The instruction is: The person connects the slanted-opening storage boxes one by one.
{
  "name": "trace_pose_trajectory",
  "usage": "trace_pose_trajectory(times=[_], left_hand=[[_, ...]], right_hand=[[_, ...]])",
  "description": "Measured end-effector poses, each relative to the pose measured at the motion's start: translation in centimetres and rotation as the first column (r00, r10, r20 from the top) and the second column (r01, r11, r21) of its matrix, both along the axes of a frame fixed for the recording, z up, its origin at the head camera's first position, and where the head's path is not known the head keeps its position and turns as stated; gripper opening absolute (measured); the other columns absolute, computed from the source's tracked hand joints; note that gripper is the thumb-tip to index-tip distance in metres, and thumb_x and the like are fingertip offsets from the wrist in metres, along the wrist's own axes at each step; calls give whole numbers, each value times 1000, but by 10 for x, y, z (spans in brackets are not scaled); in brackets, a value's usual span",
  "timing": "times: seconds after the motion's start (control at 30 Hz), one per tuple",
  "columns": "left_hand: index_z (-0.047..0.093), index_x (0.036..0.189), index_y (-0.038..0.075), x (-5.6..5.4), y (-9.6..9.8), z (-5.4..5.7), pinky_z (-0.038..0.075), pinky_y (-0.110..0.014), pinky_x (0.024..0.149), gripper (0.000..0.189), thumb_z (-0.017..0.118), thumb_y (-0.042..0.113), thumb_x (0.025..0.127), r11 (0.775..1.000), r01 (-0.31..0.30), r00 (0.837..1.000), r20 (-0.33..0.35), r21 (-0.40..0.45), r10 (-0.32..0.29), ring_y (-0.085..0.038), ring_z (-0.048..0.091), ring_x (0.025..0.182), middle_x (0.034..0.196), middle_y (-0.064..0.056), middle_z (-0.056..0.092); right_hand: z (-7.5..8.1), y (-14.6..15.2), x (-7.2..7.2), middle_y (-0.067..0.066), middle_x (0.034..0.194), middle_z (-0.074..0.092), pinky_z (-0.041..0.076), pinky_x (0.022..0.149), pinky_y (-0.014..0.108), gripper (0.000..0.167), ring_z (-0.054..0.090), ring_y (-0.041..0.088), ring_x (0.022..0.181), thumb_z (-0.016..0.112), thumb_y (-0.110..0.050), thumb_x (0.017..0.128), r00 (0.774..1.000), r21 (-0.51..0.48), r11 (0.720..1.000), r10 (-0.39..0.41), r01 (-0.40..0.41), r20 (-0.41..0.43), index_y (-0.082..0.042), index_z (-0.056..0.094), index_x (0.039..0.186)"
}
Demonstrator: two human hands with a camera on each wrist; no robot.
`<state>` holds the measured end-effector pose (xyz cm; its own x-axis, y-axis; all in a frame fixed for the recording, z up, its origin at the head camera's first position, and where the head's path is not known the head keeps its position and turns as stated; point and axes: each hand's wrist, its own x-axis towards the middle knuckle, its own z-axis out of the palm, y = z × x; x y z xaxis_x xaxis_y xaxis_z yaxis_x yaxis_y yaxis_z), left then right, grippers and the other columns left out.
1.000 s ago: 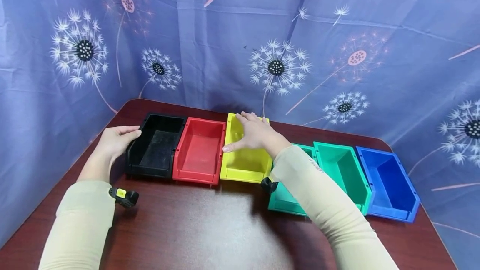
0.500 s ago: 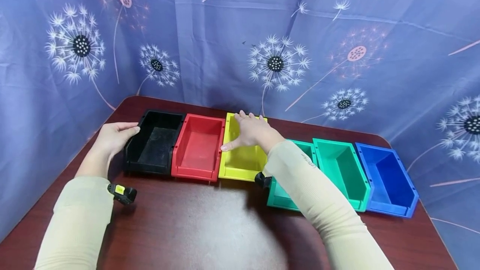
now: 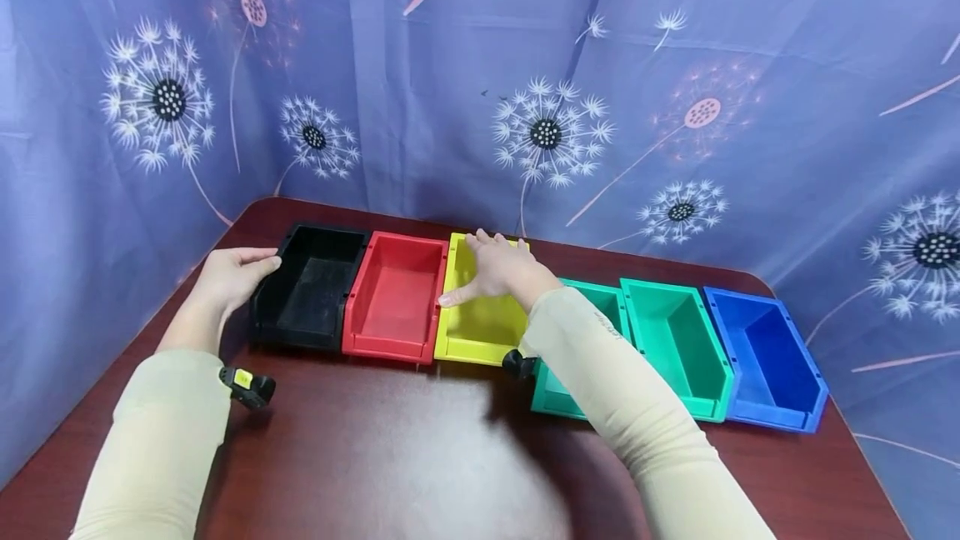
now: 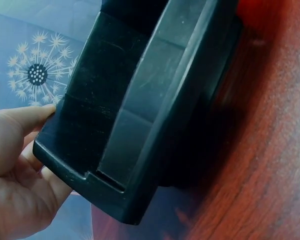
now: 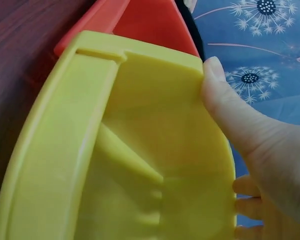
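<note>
My left hand (image 3: 228, 282) holds the left wall of the black bin (image 3: 311, 294) at the far left of the row. In the left wrist view the thumb lies at the rim and the fingers go round the outside of the black plastic (image 4: 125, 120). Beside it stands the red bin (image 3: 396, 298), then the yellow bin (image 3: 480, 330). Spread over the yellow bin, my right hand (image 3: 498, 269) has its thumb on the left rim and its fingers at the back. The right wrist view shows that straight thumb on the yellow rim (image 5: 202, 67).
Two green bins (image 3: 675, 348) and a blue bin (image 3: 768, 357) stand to the right, the nearer green one partly behind my right sleeve (image 3: 615, 382). A dark red-brown table (image 3: 360, 457) bears them. A blue dandelion curtain (image 3: 435, 107) hangs behind.
The red and yellow bins sit slightly closer to the black bin, my right hand moving a little left with them. My left hand keeps its hold. The view shifts slightly.
</note>
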<state>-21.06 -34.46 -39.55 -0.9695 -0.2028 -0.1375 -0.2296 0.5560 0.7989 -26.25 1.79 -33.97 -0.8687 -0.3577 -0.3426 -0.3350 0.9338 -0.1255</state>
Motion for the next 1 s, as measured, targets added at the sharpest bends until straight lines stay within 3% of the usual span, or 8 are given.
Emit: trace_pose_trajectory(times=[0.17, 0.37, 0.8, 1.0], left_hand=[[51, 133, -2, 6, 0, -10, 32, -58, 107, 51, 48, 34, 97, 1000, -3, 1000, 20, -25, 4, -44, 34, 134, 141, -30, 41], [52, 132, -3, 8, 0, -9, 32, -58, 106, 50, 48, 33, 97, 999, 10, 1000, 2, -38, -10, -45, 35, 133, 140, -30, 43], [51, 133, -1, 4, 3, 3, 33, -58, 106, 51, 47, 35, 97, 1000, 8, 1000, 4, -27, -8, -43, 36, 132, 141, -29, 42], [52, 132, -1, 1, 4, 4, 33, -57, 106, 50, 48, 34, 97, 999, -7, 1000, -3, -35, 7, -43, 37, 132, 140, -29, 43]], right_hand=[[-9, -1, -5, 5, 160, 13, 10, 118, 55, 124, 11, 31, 147, 65, -80, 58, 996, -34, 996, 82, -82, 19, -18, 16, 153], [-4, -4, -13, 5, 160, 15, 20, 119, 42, 121, 13, 24, 147, 74, -69, 60, 982, -79, 982, 178, -172, 71, -13, 18, 152], [18, -21, -14, 16, 156, 23, 25, 117, 43, 125, 26, 30, 143, 76, -67, 58, 978, 72, 978, 189, -196, 90, -5, 18, 151], [25, -26, -14, 11, 136, 51, 41, 106, 40, 105, 49, 25, 122, 81, -62, 56, 981, 79, 980, 175, -182, 87, -6, 44, 137]])
